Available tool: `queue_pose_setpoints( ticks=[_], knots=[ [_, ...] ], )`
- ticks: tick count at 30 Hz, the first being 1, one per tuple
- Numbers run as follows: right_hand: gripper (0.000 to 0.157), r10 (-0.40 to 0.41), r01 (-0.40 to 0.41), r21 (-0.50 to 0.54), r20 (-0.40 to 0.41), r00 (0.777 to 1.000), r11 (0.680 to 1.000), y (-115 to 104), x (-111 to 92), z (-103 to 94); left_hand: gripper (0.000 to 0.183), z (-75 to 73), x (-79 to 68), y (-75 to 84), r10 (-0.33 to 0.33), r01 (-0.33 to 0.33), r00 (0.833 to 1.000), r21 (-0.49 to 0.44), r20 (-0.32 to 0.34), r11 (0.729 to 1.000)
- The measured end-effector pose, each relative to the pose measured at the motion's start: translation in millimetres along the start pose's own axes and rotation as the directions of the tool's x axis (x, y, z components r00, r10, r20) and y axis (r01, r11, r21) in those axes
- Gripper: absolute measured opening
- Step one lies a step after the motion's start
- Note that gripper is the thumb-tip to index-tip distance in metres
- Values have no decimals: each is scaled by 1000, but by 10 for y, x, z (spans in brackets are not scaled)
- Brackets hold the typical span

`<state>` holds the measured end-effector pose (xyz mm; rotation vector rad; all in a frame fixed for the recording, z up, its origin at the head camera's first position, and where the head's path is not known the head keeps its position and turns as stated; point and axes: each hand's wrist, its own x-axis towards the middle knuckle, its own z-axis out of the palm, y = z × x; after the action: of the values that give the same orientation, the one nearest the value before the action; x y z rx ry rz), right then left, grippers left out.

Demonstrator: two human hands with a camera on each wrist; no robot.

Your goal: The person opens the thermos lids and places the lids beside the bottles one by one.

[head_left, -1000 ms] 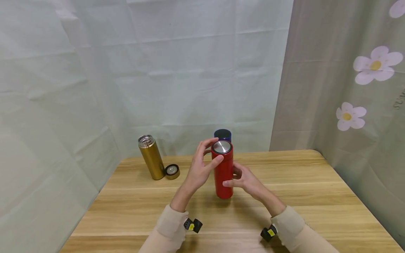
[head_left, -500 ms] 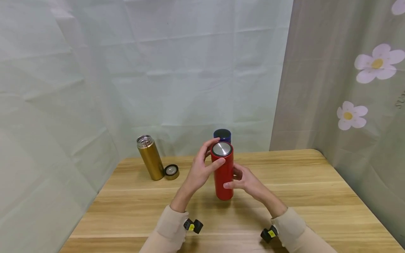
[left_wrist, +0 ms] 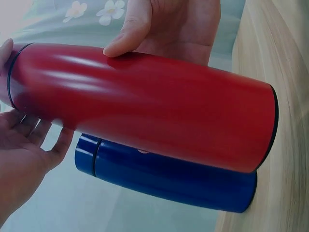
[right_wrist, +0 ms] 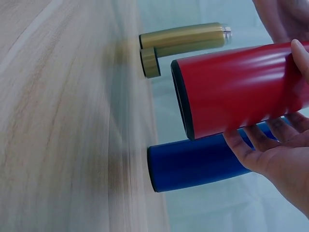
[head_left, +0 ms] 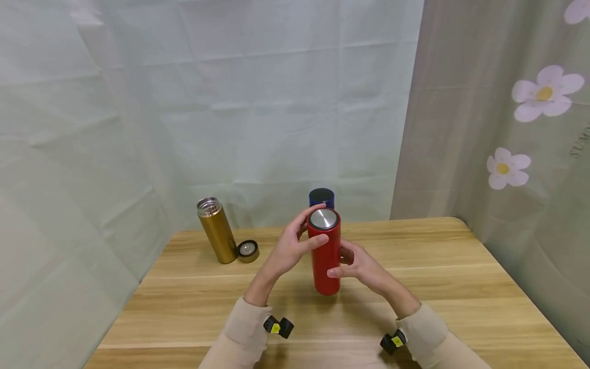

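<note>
A red thermos (head_left: 326, 261) with a brushed-metal lid top (head_left: 323, 219) is held nearly upright between both hands. In the right wrist view its black-rimmed base hangs a little off the table. My left hand (head_left: 290, 246) grips the lid, thumb on the near side and fingers round the far side. Lower down, my right hand (head_left: 364, 266) holds the body, its thumb across the front. Behind stands a blue thermos (left_wrist: 169, 174), mostly hidden by the red one in the head view; its lid is on.
On the left of the wooden table (head_left: 193, 307) stands an uncapped gold thermos (head_left: 218, 233), its metal mouth showing. Its gold lid (head_left: 249, 251) lies beside its base, inner side up. A pale curtain (head_left: 286, 102) hangs behind the table.
The red thermos has come slightly nearer, with both hands on it. My left fingertips have shifted rightward round the far side of the lid. The gold and blue thermoses have stayed put.
</note>
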<state>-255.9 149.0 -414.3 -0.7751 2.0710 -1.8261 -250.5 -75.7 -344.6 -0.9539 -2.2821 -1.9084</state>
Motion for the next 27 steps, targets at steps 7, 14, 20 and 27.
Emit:
queue_pose_setpoints(
  ticks=[7,14,20,27],
  knots=[
    [65,15,-15,-4,-7,1000,1000,-2,-26,-11,63,29,27,13,-28,28,1000,-39,5,999],
    [64,-10,10,0,2,1000,1000,-41,-44,-37,64,50,45,42,-8,7,999,-53,-31,999],
    [65,-3,3,-9,-11,1000,1000,-46,-53,-36,67,73,47,31,-10,8,999,-47,-42,999],
    [61,-23,21,-50,-37,999,999,-47,-46,-20,69,79,55,34,-27,25,998,-30,-61,999]
  ],
)
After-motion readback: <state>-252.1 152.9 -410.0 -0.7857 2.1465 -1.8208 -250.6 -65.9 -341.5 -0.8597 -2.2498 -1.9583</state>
